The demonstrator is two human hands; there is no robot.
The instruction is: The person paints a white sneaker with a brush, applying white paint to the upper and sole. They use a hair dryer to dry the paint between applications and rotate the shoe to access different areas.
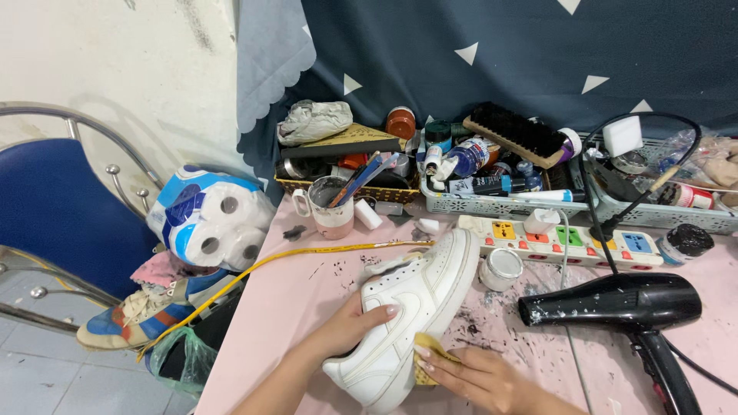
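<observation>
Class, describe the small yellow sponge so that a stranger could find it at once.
Start at the pink table, then find the white sneaker lying on its side. The yellow sponge is pressed to its sole edge under the right hand; it is the only yellow pad there.

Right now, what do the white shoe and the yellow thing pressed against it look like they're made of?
White shoe: probably smooth leather or a synthetic look-alike, with a matte sheen and stitched panels; the sole looks like rubber. Yellow pad under the right hand: likely sponge or foam, soft-edged and porous-looking.
</observation>
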